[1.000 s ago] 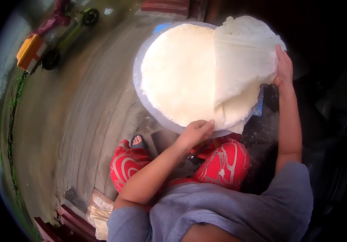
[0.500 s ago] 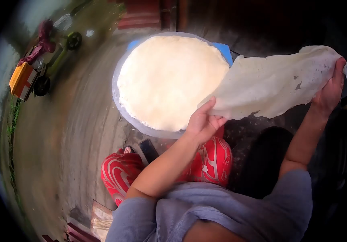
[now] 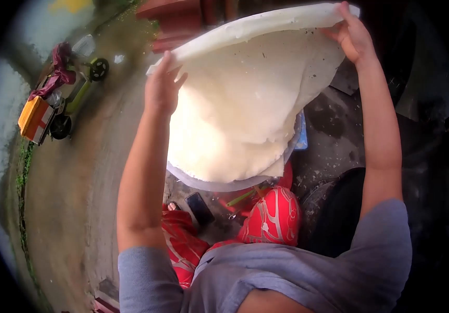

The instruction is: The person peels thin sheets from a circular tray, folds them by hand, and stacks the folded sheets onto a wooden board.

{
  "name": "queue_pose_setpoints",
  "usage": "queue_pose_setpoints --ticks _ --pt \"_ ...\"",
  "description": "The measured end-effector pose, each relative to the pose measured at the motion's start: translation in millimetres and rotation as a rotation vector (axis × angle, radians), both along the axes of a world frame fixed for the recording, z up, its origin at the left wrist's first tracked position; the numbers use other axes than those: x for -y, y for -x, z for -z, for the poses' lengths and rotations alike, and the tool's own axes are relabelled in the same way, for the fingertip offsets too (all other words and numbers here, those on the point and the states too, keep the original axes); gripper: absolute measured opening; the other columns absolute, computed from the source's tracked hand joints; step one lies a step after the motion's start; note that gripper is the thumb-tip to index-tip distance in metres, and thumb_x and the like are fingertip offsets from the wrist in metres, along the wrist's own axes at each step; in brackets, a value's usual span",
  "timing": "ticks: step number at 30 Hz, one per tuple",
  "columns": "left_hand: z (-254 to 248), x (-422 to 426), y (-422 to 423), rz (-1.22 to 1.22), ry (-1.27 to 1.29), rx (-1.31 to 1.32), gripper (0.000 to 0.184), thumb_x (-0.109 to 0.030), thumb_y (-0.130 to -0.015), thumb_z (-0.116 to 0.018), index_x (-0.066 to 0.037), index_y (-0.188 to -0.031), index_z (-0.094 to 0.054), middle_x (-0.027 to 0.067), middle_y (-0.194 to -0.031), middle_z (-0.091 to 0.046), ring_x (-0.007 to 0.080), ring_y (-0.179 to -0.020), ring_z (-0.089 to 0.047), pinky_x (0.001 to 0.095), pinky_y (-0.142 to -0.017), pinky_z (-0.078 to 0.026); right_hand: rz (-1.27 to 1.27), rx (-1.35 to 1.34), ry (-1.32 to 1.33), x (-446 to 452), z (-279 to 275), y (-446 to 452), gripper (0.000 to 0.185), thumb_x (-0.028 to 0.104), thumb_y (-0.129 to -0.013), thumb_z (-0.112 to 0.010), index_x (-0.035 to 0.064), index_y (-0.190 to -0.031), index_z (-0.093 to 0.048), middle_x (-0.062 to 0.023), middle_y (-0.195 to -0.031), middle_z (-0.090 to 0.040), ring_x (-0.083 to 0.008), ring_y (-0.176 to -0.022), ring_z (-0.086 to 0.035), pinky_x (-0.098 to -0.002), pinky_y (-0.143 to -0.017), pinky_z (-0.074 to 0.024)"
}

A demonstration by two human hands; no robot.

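Observation:
A large thin pale sheet (image 3: 245,78) hangs stretched between my two hands, its upper edge raised and its lower part draped over a round pale stack. My left hand (image 3: 163,86) pinches the sheet's left corner. At the top right, my right hand (image 3: 354,36) grips the other end, fingers bent over the edge. Small dark specks and holes show in the sheet. Beneath it, the round stack (image 3: 203,167) rests on a translucent round base (image 3: 203,184), largely covered by the sheet. A blue piece (image 3: 301,133) sticks out at the right of the base.
A phone (image 3: 200,208) lies on the ground beside my foot. My red-patterned knee (image 3: 270,216) is below the base. A green scooter (image 3: 76,96) with an orange and white box (image 3: 35,120) stands at the upper left. Dark red steps (image 3: 175,21) are at the top.
The sheet has swung from the right back over the round stack. My left hand has moved up and left to the sheet's far corner; my right hand has moved up and left, still holding it.

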State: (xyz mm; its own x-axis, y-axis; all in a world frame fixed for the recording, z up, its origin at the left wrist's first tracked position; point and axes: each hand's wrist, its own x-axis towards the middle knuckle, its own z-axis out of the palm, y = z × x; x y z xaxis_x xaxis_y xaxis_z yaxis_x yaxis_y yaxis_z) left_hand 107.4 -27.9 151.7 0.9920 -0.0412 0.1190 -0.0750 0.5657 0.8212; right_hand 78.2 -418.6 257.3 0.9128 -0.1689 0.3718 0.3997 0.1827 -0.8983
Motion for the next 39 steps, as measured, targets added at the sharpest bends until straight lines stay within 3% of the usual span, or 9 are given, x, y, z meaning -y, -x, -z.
queue_pose_setpoints --ticks 4,10,18,25,29,31,34,37,39 --pt "-19 -48 45 -0.029 -0.043 0.23 0.038 -0.025 -0.088 -0.063 -0.003 -0.118 -0.054 0.0062 -0.121 -0.058 0.0231 -0.113 -0.053 0.0449 -0.105 -0.033 -0.03 0.145 -0.037 -22 27 33 0.033 0.037 -0.095 -0.051 0.0085 -0.106 -0.062 -0.0029 -0.103 -0.065 -0.016 -0.1 -0.06 -0.0363 -0.091 -0.045" --pt "86 -63 156 -0.188 -0.122 -0.184 0.042 -0.027 -0.09 -0.058 -0.004 -0.124 -0.05 0.0093 -0.123 -0.057 0.022 -0.116 -0.053 0.0435 -0.101 -0.038 -0.138 -0.29 -0.172 -35 163 118 0.032 0.027 -0.095 -0.054 0.0041 -0.117 -0.057 -0.0054 -0.113 -0.063 -0.0172 -0.104 -0.06 -0.0346 -0.09 -0.0466" --pt "194 -55 269 -0.012 -0.04 -0.807 0.037 -0.031 -0.09 -0.056 -0.007 -0.118 -0.053 0.0054 -0.109 -0.063 0.019 -0.092 -0.063 0.0325 -0.058 -0.051 -0.014 -0.738 -0.207 -36 271 205 0.034 0.02 -0.091 -0.059 0.0013 -0.119 -0.056 -0.007 -0.112 -0.063 -0.0183 -0.098 -0.062 -0.0337 -0.082 -0.0507" --pt "127 -60 268 -0.078 0.343 -0.742 0.033 -0.025 -0.092 -0.052 0.0 -0.114 -0.053 0.0125 -0.105 -0.064 0.0252 -0.088 -0.065 0.0344 -0.07 -0.055 -0.035 -0.575 -0.44 -68 210 169 0.034 0.015 -0.09 -0.057 0.0009 -0.121 -0.055 -0.0087 -0.116 -0.062 -0.0191 -0.105 -0.059 -0.0331 -0.09 -0.0465" --pt "155 -89 155 -0.004 0.693 -0.56 0.043 -0.026 -0.094 -0.047 0.006 -0.123 -0.044 0.0196 -0.118 -0.056 0.0334 -0.107 -0.057 0.0433 -0.093 -0.047 -0.193 -0.692 -0.517 -89 215 36 0.018 0.025 -0.091 -0.057 0.0072 -0.095 -0.058 -0.0032 -0.083 -0.062 -0.0176 -0.078 -0.061 -0.0325 -0.079 -0.0509" --pt "151 -83 118 0.029 0.79 -0.438 0.051 -0.027 -0.094 -0.047 0.009 -0.128 -0.038 0.0249 -0.126 -0.05 0.0384 -0.115 -0.052 0.0467 -0.102 -0.041 -0.267 -0.633 -0.52 -111 220 -6 0.036 0.034 -0.091 -0.057 0.0029 -0.109 -0.057 -0.0107 -0.101 -0.064 -0.0248 -0.097 -0.062 -0.0352 -0.086 -0.0498" --pt "139 -53 99 -0.27 0.521 -0.675 0.06 -0.027 -0.092 -0.051 0.009 -0.135 -0.028 0.0235 -0.139 -0.036 0.0409 -0.117 -0.049 0.0443 -0.1 -0.043 -0.098 -0.735 0.048 -139 236 -23 0.036 0.032 -0.092 -0.055 0.0041 -0.114 -0.059 -0.0139 -0.12 -0.058 -0.0268 -0.108 -0.058 -0.0371 -0.091 -0.0474" --pt "179 -39 108 -0.195 -0.238 -0.373 0.054 -0.024 -0.092 -0.054 0.004 -0.135 -0.037 0.0197 -0.133 -0.046 0.0308 -0.115 -0.052 0.0404 -0.097 -0.043 -0.155 -0.242 0.971 -152 260 0 0.036 0.033 -0.089 -0.058 0.0077 -0.115 -0.063 -0.0121 -0.131 -0.051 -0.0271 -0.12 -0.05 -0.0425 -0.102 -0.0368" --pt "192 -35 122 -0.209 -1.205 0.034 0.051 -0.027 -0.093 -0.052 -0.002 -0.135 -0.041 0.0174 -0.137 -0.045 0.0331 -0.128 -0.039 0.0449 -0.103 -0.033 0.048 0.016 1.329 -152 258 25 0.036 0.034 -0.087 -0.059 0.0104 -0.114 -0.064 -0.0108 -0.133 -0.05 -0.0269 -0.125 -0.043 -0.0448 -0.107 -0.0291"
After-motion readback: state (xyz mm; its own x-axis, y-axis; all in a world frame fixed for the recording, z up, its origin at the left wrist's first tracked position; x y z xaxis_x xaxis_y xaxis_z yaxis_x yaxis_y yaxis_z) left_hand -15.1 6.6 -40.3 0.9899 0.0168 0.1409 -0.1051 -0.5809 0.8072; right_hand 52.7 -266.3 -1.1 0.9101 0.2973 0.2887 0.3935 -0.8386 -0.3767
